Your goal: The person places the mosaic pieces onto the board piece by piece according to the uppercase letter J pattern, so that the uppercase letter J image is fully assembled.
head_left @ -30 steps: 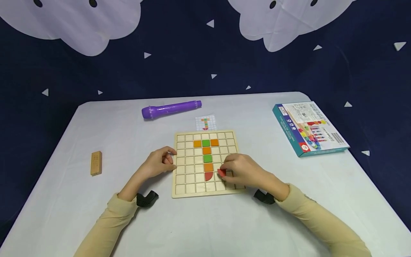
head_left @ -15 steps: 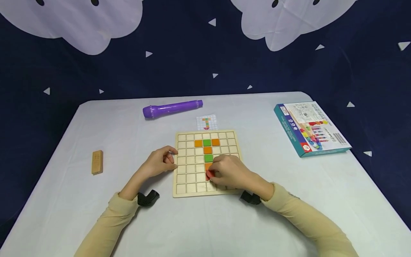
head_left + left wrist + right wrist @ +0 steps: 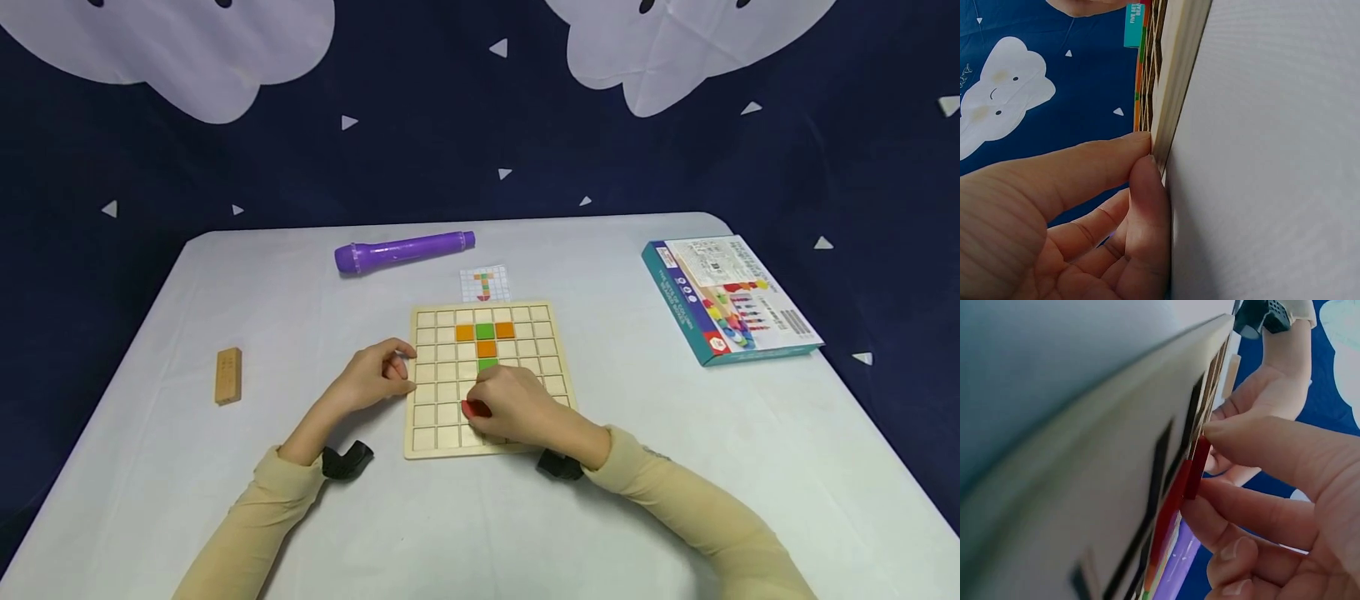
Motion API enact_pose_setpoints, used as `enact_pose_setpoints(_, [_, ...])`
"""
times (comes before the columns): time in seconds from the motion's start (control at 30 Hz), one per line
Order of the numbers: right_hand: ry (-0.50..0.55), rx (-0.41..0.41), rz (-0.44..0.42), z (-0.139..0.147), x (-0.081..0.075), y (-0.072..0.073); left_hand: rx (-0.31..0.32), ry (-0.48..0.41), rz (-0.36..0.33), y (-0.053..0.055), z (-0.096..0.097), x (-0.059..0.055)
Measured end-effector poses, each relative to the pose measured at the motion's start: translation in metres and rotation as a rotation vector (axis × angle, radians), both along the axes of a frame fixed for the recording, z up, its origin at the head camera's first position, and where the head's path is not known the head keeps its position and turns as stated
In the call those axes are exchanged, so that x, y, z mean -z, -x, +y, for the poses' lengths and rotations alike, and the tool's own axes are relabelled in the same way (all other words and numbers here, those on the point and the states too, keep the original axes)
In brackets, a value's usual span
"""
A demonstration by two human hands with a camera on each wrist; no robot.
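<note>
In the head view my right hand [image 3: 513, 404] pinches a red piece [image 3: 474, 408] between thumb and fingertips, low over the lower middle of a wooden grid board [image 3: 438, 442]. The right wrist view shows this red piece [image 3: 1197, 467] held on edge at the board's surface, beside a second red piece [image 3: 1170, 509] lying in the grid. My left hand [image 3: 371, 379] holds the board's left edge with thumb and index finger. Orange squares [image 3: 465, 332] and green squares [image 3: 485, 332] form a T shape on the board; my right hand hides its lower part.
Behind the board lies a small pattern card [image 3: 484, 284], with a purple microphone-shaped tube [image 3: 405, 252] to its left. A teal and white box [image 3: 731, 296] sits at the right, a small wooden block [image 3: 228, 377] at the left. Black wrist mounts [image 3: 347, 461] are on both wrists.
My right hand has moved left across the board with the red piece, passing over the red quarter-circle in the grid. My left hand has stayed at the board's edge.
</note>
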State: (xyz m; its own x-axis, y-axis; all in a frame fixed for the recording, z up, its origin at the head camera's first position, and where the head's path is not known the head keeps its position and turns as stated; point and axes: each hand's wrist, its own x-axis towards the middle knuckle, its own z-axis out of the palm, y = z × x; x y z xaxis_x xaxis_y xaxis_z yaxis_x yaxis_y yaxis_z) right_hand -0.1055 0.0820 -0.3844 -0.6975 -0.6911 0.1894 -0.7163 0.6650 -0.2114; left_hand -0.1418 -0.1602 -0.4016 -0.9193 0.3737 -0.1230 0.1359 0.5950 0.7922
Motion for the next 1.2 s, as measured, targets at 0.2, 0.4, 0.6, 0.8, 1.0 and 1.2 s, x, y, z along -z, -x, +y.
enact_pose_setpoints(0.2, [0.023, 0.029, -0.046, -0.002, 0.002, -0.001, 0.007, -0.002, 0.005, 0.0, 0.001, 0.0])
enact_pose_setpoints(0.4, [0.055, 0.018, -0.074, -0.002, 0.004, 0.0, 0.003, -0.006, 0.001, -0.001, 0.0, 0.0])
enact_pose_setpoints(0.6, [0.074, 0.0, -0.088, -0.002, 0.004, 0.001, -0.004, -0.001, 0.0, -0.001, -0.001, 0.0])
enact_pose_setpoints(0.8, [0.063, 0.002, -0.154, -0.002, 0.003, 0.001, 0.0, -0.008, 0.001, -0.001, -0.001, 0.003])
enact_pose_setpoints(1.0, [0.077, -0.017, -0.173, 0.003, 0.0, 0.002, -0.014, -0.012, -0.02, -0.003, 0.001, 0.005])
enact_pose_setpoints(1.2, [0.103, 0.0, -0.138, 0.023, -0.017, 0.014, -0.004, -0.047, -0.054, -0.003, 0.001, 0.005])
